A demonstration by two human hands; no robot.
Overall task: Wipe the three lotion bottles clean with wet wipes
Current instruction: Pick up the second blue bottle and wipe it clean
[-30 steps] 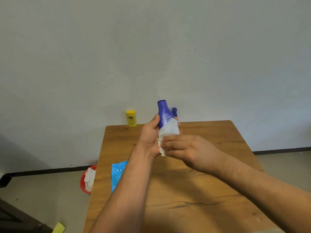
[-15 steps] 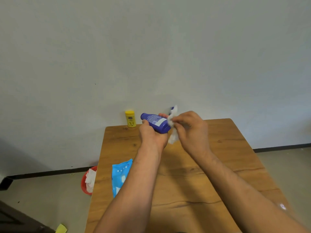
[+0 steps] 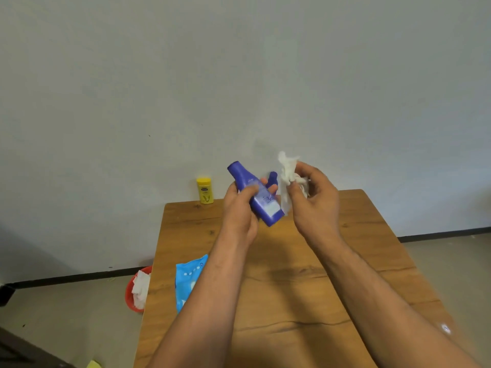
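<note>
Blue bottle [image 3: 256, 197], label unreadable
Gripped in curled left-hand fingers [image 3: 250, 190]; wipe [image 3: 286, 171] pinched by right-hand fingers [image 3: 305, 170]; crumpled wipes [image 3: 140, 288] contained in red bin [image 3: 129, 296].

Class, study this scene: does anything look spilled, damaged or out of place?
Nothing looks spilled or damaged. One stray item: a yellow scrap lies on the floor, left of the table, outside the red bin.

Nothing is legible. The pale label on the blue bottle [image 3: 261, 197] at centre frame, the badge on the yellow bottle [image 3: 204, 191] and the print on the wipes pack [image 3: 187, 277] are all blurred.
</note>
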